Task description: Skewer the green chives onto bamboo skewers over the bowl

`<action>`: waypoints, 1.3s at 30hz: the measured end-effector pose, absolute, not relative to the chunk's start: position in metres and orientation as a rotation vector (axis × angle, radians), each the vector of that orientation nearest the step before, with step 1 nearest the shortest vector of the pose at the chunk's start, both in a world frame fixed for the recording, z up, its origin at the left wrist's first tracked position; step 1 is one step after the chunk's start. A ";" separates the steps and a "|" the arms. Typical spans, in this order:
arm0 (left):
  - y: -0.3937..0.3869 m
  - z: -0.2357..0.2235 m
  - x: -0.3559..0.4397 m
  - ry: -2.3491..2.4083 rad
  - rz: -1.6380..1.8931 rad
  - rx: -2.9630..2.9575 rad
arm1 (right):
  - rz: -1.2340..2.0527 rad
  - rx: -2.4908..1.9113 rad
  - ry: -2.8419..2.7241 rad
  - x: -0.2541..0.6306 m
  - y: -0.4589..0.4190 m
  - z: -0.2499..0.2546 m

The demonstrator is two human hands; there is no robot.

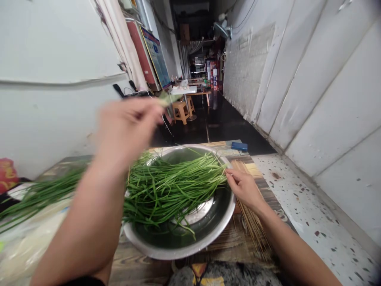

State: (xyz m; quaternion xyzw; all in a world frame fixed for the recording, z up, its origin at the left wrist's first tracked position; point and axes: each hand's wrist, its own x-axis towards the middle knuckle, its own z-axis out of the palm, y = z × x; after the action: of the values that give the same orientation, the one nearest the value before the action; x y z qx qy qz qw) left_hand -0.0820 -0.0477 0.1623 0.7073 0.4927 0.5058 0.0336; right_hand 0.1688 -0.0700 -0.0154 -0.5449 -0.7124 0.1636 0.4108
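Observation:
A wide steel basin (190, 251) stands on the table, holding a heap of long green garlic chives (172, 182), their pale stem ends pointing right. My right hand (242, 186) is at the basin's right rim, thumb and fingers pinched on the stem ends of some chives. Raised above the basin's far left side, my left hand (127, 123) is smeared by motion. Its fingers are pinched on a pale green scrap (166, 98), too blurred to name exactly. More long chives (50, 188) lie left of the basin, partly hidden behind my left forearm.
Thin bamboo skewers (251, 222) lie right of the basin, partly under my right arm. A blue box (239, 146) sits at the table's far edge. Clear plastic bags (32, 242) lie at left. Beyond are a white table (187, 90) and orange stools (180, 111).

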 end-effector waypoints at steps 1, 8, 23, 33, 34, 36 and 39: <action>-0.041 0.142 -0.071 1.569 1.385 2.233 | 0.386 -1.343 -1.814 0.168 -0.073 -0.014; 0.000 0.011 -0.021 1.386 1.014 1.931 | 0.329 -1.319 -1.827 0.172 -0.084 -0.017; -0.004 0.010 -0.008 1.217 1.120 1.174 | 0.449 -1.348 -1.844 0.177 -0.088 -0.023; -0.003 0.010 -0.009 1.229 1.135 1.123 | 0.451 -1.369 -1.843 0.177 -0.088 -0.024; -0.003 0.010 -0.009 1.229 1.132 1.125 | 0.453 -1.369 -1.844 0.177 -0.088 -0.024; -0.003 0.009 -0.008 1.221 1.123 1.124 | 0.452 -1.367 -1.842 0.177 -0.088 -0.024; -0.004 0.009 -0.008 1.206 1.125 1.118 | 0.447 -1.366 -1.835 0.178 -0.088 -0.025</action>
State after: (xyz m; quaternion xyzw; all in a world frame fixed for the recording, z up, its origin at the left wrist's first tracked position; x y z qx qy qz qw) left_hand -0.0077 -0.0040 0.0093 0.4711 0.5079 0.4740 0.5436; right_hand 0.1776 -0.0883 -0.0247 -0.5385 -0.7236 0.1761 0.3943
